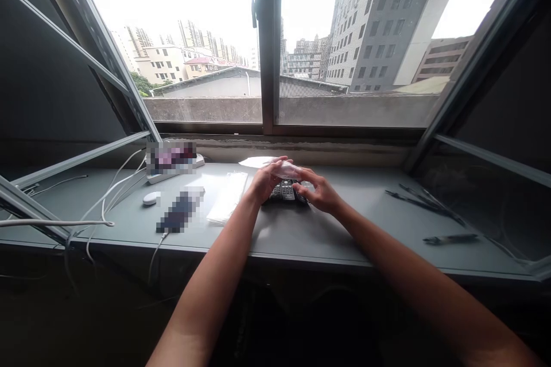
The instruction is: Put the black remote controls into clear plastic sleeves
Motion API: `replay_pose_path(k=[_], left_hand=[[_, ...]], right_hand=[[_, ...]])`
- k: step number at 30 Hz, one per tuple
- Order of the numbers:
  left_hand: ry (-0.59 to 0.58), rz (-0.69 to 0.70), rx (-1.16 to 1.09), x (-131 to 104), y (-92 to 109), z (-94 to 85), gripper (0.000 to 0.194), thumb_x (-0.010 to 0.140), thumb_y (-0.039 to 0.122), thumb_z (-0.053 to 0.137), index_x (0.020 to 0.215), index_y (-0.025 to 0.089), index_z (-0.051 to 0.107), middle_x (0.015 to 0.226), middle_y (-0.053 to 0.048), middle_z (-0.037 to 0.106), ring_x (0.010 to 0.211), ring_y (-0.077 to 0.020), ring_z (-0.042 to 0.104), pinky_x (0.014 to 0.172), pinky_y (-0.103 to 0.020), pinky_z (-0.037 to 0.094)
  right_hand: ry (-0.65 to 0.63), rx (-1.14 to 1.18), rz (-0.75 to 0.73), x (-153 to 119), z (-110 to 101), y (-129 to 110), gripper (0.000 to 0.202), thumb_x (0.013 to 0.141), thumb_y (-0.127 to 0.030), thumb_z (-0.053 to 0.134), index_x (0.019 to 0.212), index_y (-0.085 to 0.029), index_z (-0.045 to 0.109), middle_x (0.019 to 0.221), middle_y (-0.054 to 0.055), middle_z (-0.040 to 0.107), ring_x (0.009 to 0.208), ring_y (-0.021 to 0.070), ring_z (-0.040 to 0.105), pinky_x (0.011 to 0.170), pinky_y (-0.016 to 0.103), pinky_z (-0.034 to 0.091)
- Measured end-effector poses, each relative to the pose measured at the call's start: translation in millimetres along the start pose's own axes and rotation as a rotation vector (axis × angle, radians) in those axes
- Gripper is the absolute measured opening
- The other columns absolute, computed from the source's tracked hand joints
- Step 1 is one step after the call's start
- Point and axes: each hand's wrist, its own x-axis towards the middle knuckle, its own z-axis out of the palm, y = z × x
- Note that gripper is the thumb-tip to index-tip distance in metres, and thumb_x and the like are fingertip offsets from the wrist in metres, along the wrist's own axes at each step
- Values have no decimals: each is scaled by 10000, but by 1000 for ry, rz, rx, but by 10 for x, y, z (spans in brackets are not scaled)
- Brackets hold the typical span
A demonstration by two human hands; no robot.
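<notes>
A translucent white plastic bag [289,170] is held between both hands above the grey table. My left hand [267,180] has its fingers closed on the bag's near side. My right hand [317,188] touches the bag's right end with its fingertips, its fingers curved round it. Below the hands lie black remote controls [287,190] with light buttons, side by side and partly covered by the hands. To the left, a stack of flat white plastic bags [227,198] rests on the table.
On the grey table [327,241], a blurred-out device [179,211] with a cable, a white round object [150,198] and a power strip [175,172] lie left. Dark cables [424,203] and a dark pen-like object [450,239] lie right. Metal frame bars flank both sides.
</notes>
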Motion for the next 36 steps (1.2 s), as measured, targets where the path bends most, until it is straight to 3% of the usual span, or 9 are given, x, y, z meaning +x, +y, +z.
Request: replay_pose_path(k=[3,6,9,13,16,19,25,31,36], left_hand=[[-6,-5,-8,-1,-6,6,286,979,314,745,1203,154,822,1382,-177,771,1155,-290,765,965,-361,597],[-5,13,-7,-5,-14,11,317,982,352,759,1230,168,827,1415,-170,755,1195,-298,748,964,-360,595],[-43,-2,42,-25,-17,19,344,976,388,776,1245,182,833,1453,-161,736,1231,-300,730,994,-362,585],[-56,-33,64,-29,-10,33,333,997,421,751,1202,173,839,1434,-159,744,1266,-299,709,1015,-364,580],[34,-16,-45,3,-4,36,346,1049,443,654,1182,174,828,1367,-147,777,1203,-272,728,955,-342,598],[97,-1,-90,22,-9,45,332,1054,410,631,1175,164,818,1314,-143,799,1114,-252,746,893,-317,602],[63,-47,-83,25,-49,62,298,1015,387,705,1197,172,804,1315,-148,799,1122,-263,752,927,-335,604],[217,95,-197,113,-48,-48,334,1025,395,677,1266,186,774,1292,-120,800,1055,-239,763,930,-351,621],[201,80,-193,135,-54,-63,291,1023,365,692,1211,164,784,1296,-123,795,983,-204,757,896,-321,615]], right_hand=[[-30,-23,31,5,-24,0,468,1007,-464,717,1415,-240,768,1501,135,696,1166,312,727,1051,491,601],[-94,-11,96,2,-38,-3,558,1019,-519,701,1497,-230,709,1412,125,747,970,268,734,971,483,619],[-139,9,121,-8,-28,-15,634,1020,-551,706,1564,-228,659,1349,114,777,944,267,738,971,487,615],[-157,55,96,-8,-25,-38,633,1012,-545,727,1568,-248,673,1461,126,735,1141,322,751,1055,509,595],[-163,106,93,6,-51,-61,570,1025,-548,710,1523,-270,720,1523,114,710,1347,369,685,1126,529,564],[-164,151,129,16,-67,-80,604,1031,-566,696,1550,-256,700,1497,114,731,1340,377,699,1116,534,578],[-188,185,154,14,-62,-85,670,1009,-628,718,1582,-282,668,1485,87,748,1355,376,707,1163,555,555],[-188,246,170,31,-107,-100,683,1011,-764,632,1480,-285,762,1580,73,680,1481,426,616,1265,608,447],[-171,264,175,19,-70,-102,640,999,-664,727,1534,-314,713,1597,68,666,1508,398,596,1243,566,480]])
